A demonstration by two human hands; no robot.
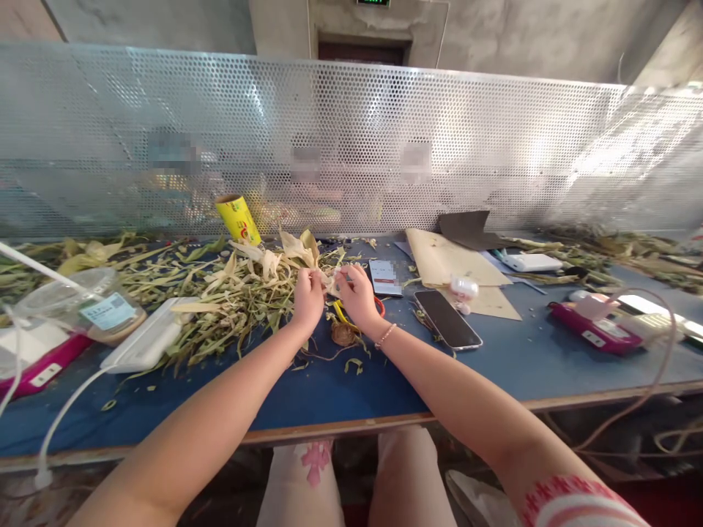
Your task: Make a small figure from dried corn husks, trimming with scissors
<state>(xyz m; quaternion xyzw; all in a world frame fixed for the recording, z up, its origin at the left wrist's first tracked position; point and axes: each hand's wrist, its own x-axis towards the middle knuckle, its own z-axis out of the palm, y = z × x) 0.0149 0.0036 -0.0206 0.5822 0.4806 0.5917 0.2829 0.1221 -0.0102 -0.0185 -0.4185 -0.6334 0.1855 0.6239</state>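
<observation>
Seen from the wearer's head, two legs (409, 479) in pale trousers sit below the front edge of a blue bench (340, 399). Bare forearms reach over it, the right one wearing a thin bracelet (385, 337). On the left side lie a white power bank (151, 338) with a cable plugged in and a pink power strip (60, 360); a clear lidded cup (104, 311) with a straw stands behind them. At the right is another pink strip (590, 328) with plugs in it. Near the middle, a round brown coil (343, 334) rests just in front of the hands. The left hand (309, 296) and right hand (356, 296) meet close together, each with its grip pinching a pale scrap of husk (329, 281) between thumb and fingers, above the bench. A heap of dried leaves (242, 315) spreads beside the left hand. To the right of the right hand lie a dark phone (447, 320), a white earbud case (464, 286) and, farther back, a lit phone (385, 278). Behind are brown paper (444, 260) and a tilted yellow tube (239, 219). A perforated metal screen (373, 124) crosses the background, before a grey wall (165, 25).
</observation>
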